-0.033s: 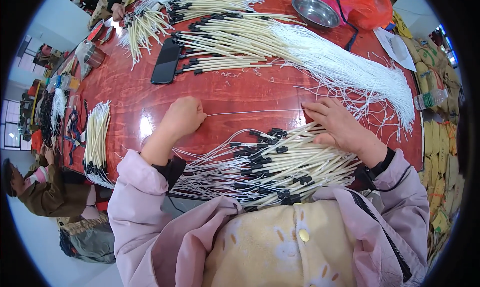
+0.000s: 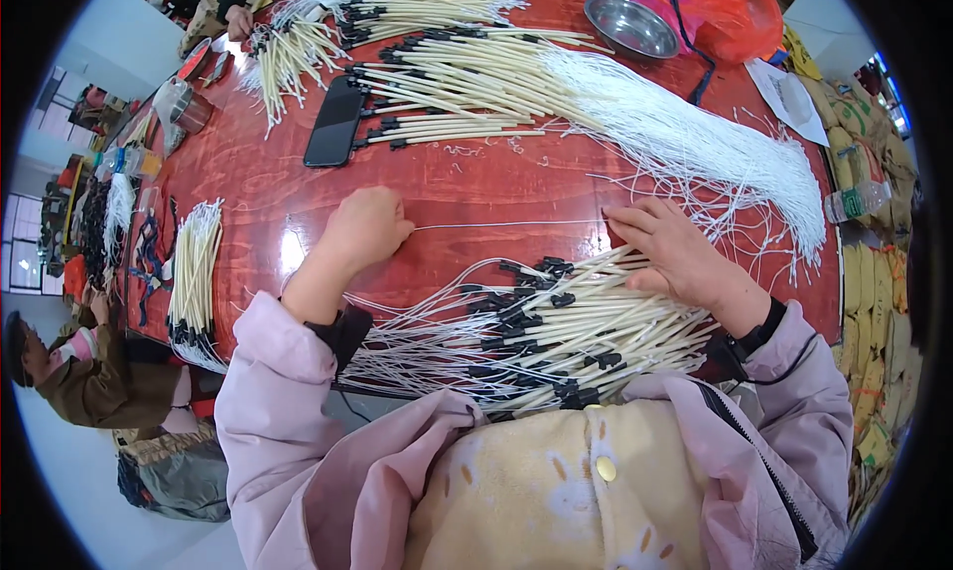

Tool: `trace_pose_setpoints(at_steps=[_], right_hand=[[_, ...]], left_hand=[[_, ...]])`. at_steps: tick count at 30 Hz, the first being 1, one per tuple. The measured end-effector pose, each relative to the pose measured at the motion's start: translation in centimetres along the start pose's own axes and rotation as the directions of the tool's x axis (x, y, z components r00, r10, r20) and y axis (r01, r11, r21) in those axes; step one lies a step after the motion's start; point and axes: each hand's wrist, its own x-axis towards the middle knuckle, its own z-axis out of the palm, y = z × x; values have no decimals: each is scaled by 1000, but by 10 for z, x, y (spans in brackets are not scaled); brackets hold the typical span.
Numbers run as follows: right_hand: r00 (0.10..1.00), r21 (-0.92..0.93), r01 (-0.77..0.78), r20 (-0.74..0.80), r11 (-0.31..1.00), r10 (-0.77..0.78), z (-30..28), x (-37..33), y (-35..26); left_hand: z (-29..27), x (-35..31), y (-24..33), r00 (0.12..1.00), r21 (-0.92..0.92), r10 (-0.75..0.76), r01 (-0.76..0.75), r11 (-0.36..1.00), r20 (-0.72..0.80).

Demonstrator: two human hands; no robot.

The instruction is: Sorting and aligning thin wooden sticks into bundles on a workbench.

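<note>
Your curled left hand [image 2: 371,226] pinches thin white thread [image 2: 506,223], stretched straight to your spread right hand [image 2: 680,255] over slender cream rods [image 2: 635,330] with black fittings [image 2: 603,360].

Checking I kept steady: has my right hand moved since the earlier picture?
No, not noticeably. Judged against the black phone on the red table, your right hand keeps its place; any slight shift is shared by both.

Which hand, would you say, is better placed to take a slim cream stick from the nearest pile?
Probably the right hand: in this view it overlaps the nearest pile of slim cream sticks. The left hand is farther away, closed on the thin white string.
</note>
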Motion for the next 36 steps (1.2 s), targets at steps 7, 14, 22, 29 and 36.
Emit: trace_pose_setpoints(at_steps=[7, 14, 22, 29, 36], right_hand=[[1000, -2, -14, -10, 1000, 14, -4, 3, -8], [999, -20, -47, -22, 999, 47, -2, 6, -13], [999, -12, -48, -19, 999, 48, -3, 5, -14], [997, 8, -65, -48, 998, 65, -1, 6, -13], [995, 36, -92, -20, 995, 93, -5, 7, -18]], left_hand=[[7, 77, 55, 771, 171, 380, -343, 924, -511], [27, 121, 62, 644, 304, 535, -443, 843, -547], [2, 74, 60, 666, 114, 472, -508, 854, -577], [-6, -39, -21, 833, -157, 170, -292, 943, -527], [3, -85, -52, 846, -157, 72, -181, 971, -528]])
